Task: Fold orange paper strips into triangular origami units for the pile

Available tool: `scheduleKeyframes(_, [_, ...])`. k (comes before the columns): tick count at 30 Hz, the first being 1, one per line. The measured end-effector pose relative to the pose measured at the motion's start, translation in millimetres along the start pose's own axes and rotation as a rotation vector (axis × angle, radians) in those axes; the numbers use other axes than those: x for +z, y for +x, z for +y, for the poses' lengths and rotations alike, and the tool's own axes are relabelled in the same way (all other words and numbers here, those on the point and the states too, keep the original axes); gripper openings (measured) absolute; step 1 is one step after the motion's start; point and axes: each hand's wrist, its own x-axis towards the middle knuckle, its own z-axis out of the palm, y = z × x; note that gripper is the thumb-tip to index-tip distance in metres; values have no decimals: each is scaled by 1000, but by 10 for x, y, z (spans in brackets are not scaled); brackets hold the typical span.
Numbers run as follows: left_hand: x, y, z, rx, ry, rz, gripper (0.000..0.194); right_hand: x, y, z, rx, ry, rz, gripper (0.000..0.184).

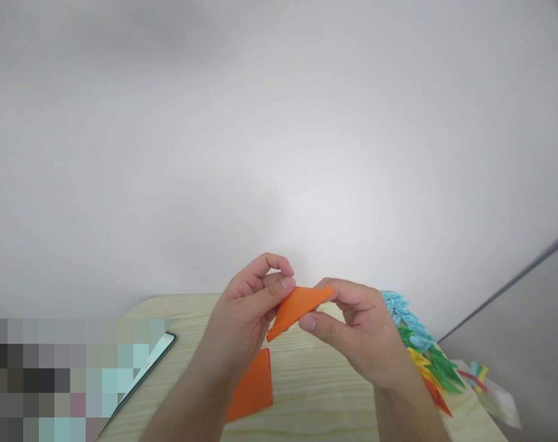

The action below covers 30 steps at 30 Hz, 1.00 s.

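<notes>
**Folded orange paper held between two hands above a wood-grain table**

At the left, a device with a lit screen (155, 353) lies on the table (315, 393), its near part masked by coarse pixel blocks. To its right, an orange sheet (255, 387) lies flat, partly covered by the left forearm. The left hand (244, 307) is closed on the folded orange paper (301, 305), thumb uppermost at the far left edge. The folded orange paper is raised off the table, directly between the hands; its long axis slants from a near left tip to a far right tip. The right hand (364, 331) grips the right end, thumb along the near edge and fingers behind the tip. The hands are thus apart but joined through the paper, neither being nearer to it. Beyond the right hand, folded pieces run from far to near: pale-blue pieces (410, 319), green pieces (444, 368), yellow pieces (423, 363) and an orange-red piece (437, 396). Farthest right stands a whitish, bag-like object (502, 402) with a striped strip (480, 376) at its left; whether it contains anything cannot be told.
</notes>
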Motion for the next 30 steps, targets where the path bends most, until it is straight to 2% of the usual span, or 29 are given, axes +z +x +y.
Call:
scheduleKeyframes(8, [0,-2,4,30,26,-16,14,-21,-15,-10,-21,-27,2,7])
scheduleKeyframes(20, [18,-8,-17,3,47,-35,13,-18,2,-66,-62,-28,-15,4])
scheduleKeyframes(30, [26,-24,3,58,68,-12,13,-47,-11,-56,-71,-96,-31,3])
